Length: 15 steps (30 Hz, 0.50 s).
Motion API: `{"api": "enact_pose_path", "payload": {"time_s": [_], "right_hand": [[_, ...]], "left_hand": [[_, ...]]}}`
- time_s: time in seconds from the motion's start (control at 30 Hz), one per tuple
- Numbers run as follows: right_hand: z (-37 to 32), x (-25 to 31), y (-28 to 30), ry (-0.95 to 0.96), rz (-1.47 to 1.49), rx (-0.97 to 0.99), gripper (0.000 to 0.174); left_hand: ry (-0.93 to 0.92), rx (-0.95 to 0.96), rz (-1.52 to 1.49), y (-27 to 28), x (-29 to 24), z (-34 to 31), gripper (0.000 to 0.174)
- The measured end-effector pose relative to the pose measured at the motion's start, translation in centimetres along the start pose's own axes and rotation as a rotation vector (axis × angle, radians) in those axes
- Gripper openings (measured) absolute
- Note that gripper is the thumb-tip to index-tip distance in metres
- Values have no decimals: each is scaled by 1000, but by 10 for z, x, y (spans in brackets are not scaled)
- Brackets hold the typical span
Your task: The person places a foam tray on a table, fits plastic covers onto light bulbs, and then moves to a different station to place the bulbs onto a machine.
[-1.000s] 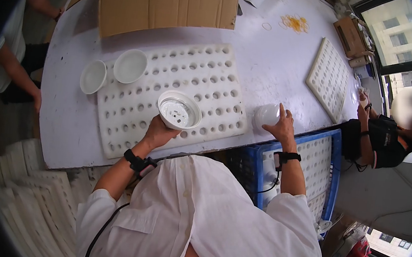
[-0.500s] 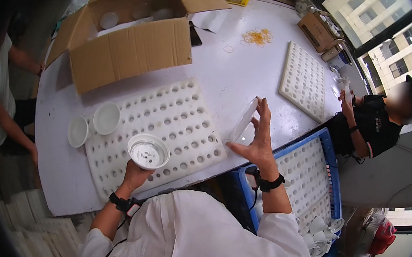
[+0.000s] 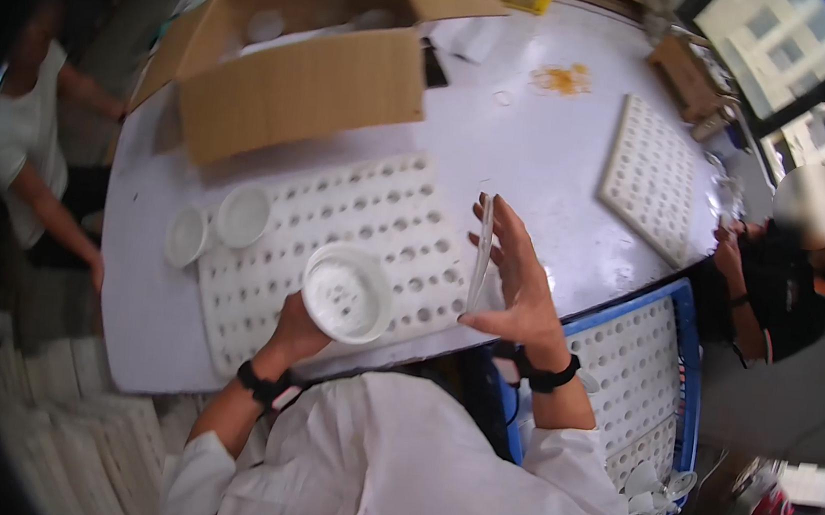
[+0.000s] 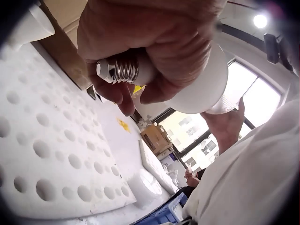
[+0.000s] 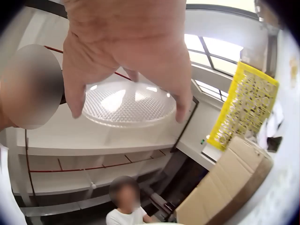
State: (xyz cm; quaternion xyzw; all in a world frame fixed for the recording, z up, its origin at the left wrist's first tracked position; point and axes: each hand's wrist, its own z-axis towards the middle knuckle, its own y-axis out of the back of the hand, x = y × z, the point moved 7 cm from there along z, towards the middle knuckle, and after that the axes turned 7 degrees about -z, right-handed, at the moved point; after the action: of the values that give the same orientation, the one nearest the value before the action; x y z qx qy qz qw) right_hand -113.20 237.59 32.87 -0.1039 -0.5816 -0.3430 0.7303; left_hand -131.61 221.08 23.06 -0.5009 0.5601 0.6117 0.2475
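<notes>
A white round lamp cup (image 3: 347, 294), its wide mouth facing up, is gripped from below by my left hand (image 3: 299, 331). In the left wrist view the fingers of my left hand (image 4: 150, 42) curl round its neck beside a metal screw base (image 4: 123, 71). My right hand (image 3: 526, 295) holds a clear round cover (image 3: 483, 250) on edge, to the right of the cup. The right wrist view shows the textured cover (image 5: 129, 104) spanned at its rim between the thumb and fingers of my right hand (image 5: 126, 47).
A white foam board (image 3: 287, 204) with holes lies under the cup; two white cups (image 3: 243, 217) stand at its left. Beyond is an open cardboard box (image 3: 304, 90). A second holed board (image 3: 650, 177) and a blue crate (image 3: 688, 387) are at right. People stand at both sides.
My right hand has lifted the clear cover off the table and turned it on edge, nearer the cup. My left hand still holds the cup. The head view has shifted.
</notes>
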Motion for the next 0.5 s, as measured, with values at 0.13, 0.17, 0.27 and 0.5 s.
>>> {"api": "enact_pose_path", "payload": {"time_s": [0.13, 0.17, 0.27, 0.5], "right_hand": [[8, -17, -48, -94, -145, 245, 108], [8, -14, -59, -59, -229, 330, 106], [14, -9, -86, 17, -262, 451, 105], [27, -14, -119, 25, -280, 549, 108]], "left_hand": [[-34, -47, 55, 0, 0, 11, 56], [-31, -51, 26, -1, 1, 10, 52], [-64, -97, 10, 3, 0, 9, 46], [-68, -153, 16, 15, 7, 3, 31]]}}
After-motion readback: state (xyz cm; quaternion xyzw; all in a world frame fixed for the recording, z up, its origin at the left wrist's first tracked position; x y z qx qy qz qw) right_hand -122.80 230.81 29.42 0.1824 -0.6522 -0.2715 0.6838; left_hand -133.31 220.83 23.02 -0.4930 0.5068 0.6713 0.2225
